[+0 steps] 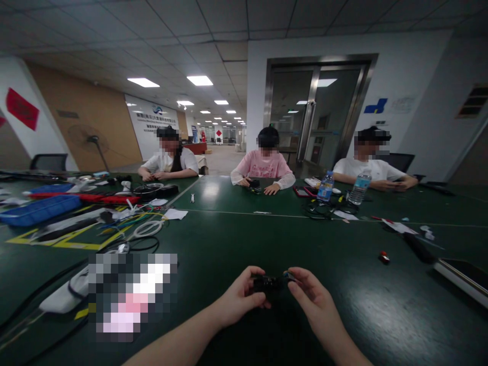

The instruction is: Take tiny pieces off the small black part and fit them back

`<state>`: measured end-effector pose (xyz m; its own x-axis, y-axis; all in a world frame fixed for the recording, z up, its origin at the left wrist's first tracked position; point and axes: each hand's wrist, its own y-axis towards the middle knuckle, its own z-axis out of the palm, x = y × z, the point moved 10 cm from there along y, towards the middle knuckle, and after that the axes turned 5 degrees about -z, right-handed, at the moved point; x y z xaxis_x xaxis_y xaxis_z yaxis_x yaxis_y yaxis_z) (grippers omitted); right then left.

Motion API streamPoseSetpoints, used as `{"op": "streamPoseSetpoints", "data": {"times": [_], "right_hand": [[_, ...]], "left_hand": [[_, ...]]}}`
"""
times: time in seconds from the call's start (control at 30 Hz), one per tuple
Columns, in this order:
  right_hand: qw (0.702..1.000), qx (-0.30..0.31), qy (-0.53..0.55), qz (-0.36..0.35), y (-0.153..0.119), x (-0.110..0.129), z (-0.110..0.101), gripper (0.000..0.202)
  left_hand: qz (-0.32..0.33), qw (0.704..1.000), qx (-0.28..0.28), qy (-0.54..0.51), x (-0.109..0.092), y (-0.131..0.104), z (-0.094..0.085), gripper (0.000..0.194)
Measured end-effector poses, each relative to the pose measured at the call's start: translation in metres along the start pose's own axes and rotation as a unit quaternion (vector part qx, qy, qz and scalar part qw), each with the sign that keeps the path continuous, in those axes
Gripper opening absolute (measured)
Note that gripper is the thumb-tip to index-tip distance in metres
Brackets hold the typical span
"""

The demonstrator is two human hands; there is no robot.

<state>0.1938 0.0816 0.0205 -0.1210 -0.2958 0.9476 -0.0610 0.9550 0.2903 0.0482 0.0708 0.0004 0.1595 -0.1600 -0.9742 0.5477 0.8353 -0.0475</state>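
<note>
My left hand is closed around a small black device, roughly cylindrical, with the thumb below and the fingers behind it. Its exact kind is too dark to make out. At the device's right end, the thumb and forefinger of my right hand pinch a small part with a bluish tint. Whether that part is joined to the device cannot be told. Both hands are raised just over the green table, close to its near side.
A power strip, cables and a blue tray crowd the left. At right are a small red-and-black object and a white-edged flat device. Across the table sit three people, near two bottles.
</note>
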Motion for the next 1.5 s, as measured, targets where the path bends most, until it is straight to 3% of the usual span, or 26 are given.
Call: {"op": "streamPoseSetpoints", "data": {"times": [0.37, 0.77, 1.13, 1.5], "right_hand": [[0.985, -0.101, 0.135, 0.048, 0.001, -0.007, -0.022, 0.046], [0.963, -0.151, 0.209, 0.078, -0.002, -0.012, -0.028, 0.051], [0.973, -0.128, 0.176, 0.078, -0.004, -0.013, -0.022, 0.049], [0.991, -0.045, 0.106, 0.072, -0.004, -0.012, -0.003, 0.042]], "left_hand": [[-0.009, 1.0, -0.006, 0.001, 0.003, 0.0, -0.004, 0.043], [-0.017, 1.0, -0.002, -0.005, 0.001, -0.001, 0.0, 0.045], [-0.026, 0.999, 0.003, 0.018, 0.004, -0.001, -0.002, 0.042], [-0.018, 1.0, 0.0, 0.021, 0.006, 0.001, -0.001, 0.042]]}}
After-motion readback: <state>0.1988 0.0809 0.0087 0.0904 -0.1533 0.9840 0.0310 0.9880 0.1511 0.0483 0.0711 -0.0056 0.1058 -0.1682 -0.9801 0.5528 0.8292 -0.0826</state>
